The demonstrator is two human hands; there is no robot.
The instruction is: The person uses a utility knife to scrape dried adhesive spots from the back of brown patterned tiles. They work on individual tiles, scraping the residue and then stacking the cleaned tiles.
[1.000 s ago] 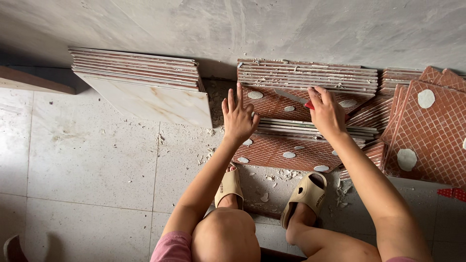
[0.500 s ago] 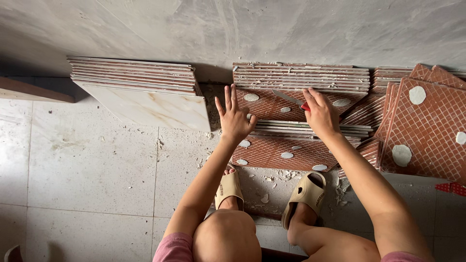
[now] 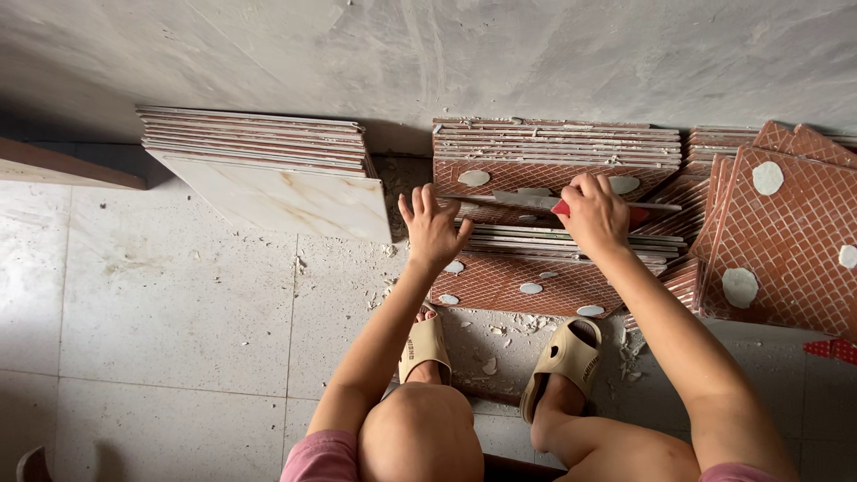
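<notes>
The person squats on the pale floor (image 3: 170, 303), with two tan slippers (image 3: 562, 357) near the bottom of the view and bits of broken chips around them.

Just past the feet, a red-brown tile (image 3: 518, 284) with white dots lies tilted, and a small stack of tiles (image 3: 571, 239) rests on top of it.

The left hand (image 3: 431, 228) is open, its fingers spread, and it presses on the left edge of the tile in the middle. A second ago that hand was higher up and farther away; now it has slid down, nearer to the person.

The right hand (image 3: 594, 214) is closed around a tool with a red handle (image 3: 562, 208). Its flat blade (image 3: 527, 198) points left and lies across the leaning tile (image 3: 536, 177). Before, the blade was tipped up on the tile's back; now it lies flatter and lower, so it looks like a scraping stroke has gone down the tile.

Farther off, more tiles stand on edge against the grey wall (image 3: 446, 54). A white marble-look tile (image 3: 286, 192) leans at the far left, and more red-brown tiles (image 3: 786, 241) lean at the right.
</notes>
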